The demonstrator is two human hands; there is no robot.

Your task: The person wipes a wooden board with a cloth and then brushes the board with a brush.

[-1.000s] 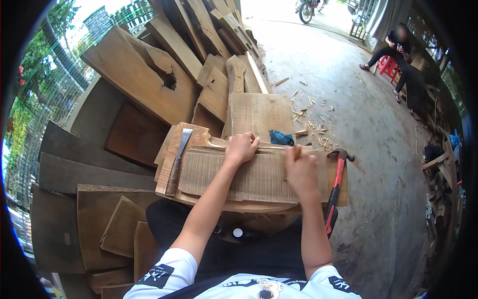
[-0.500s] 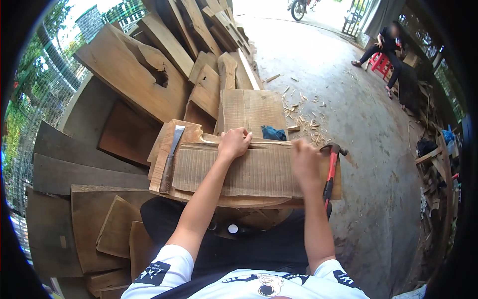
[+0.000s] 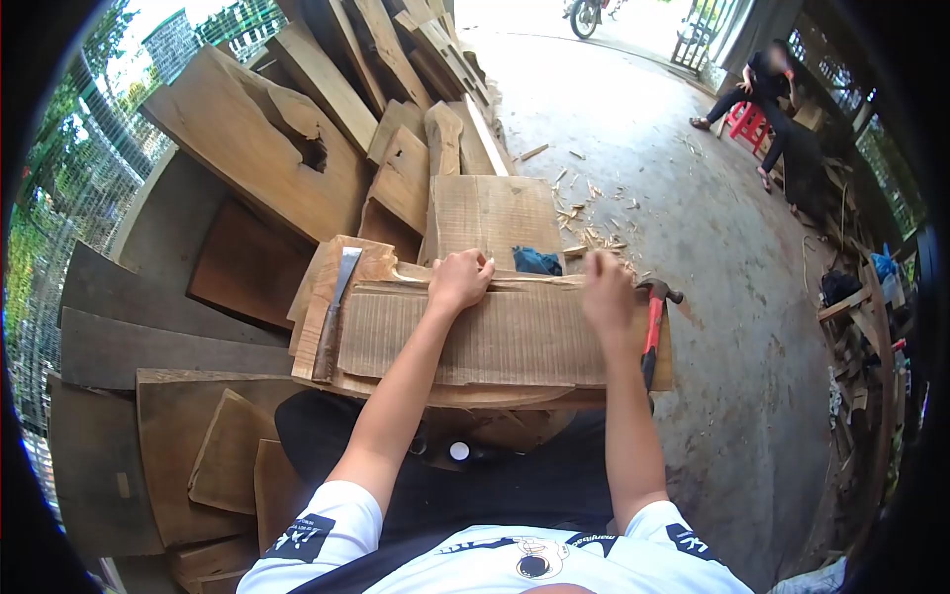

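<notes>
A ridged wooden board lies across a thicker wood piece in front of my lap. My left hand is closed at the board's far edge, its fingers curled over the wood. Over the right part of that same edge is my right hand, smeared by motion; whether it holds anything is hidden. A chisel with a wide metal blade rests at the left end of the wood. On the right end lies a hammer with a red and black handle. A crumpled blue cloth sits just beyond the board.
Wooden slabs lean and lie stacked along the left. Wood chips litter the concrete floor. At the upper right a person sits on a red stool. Scrap wood lines the right side, and a motorbike stands far back.
My right hand has risen slightly, away from me along the board's far edge. My left hand keeps its place on the wood. The whole view has shifted a little.
</notes>
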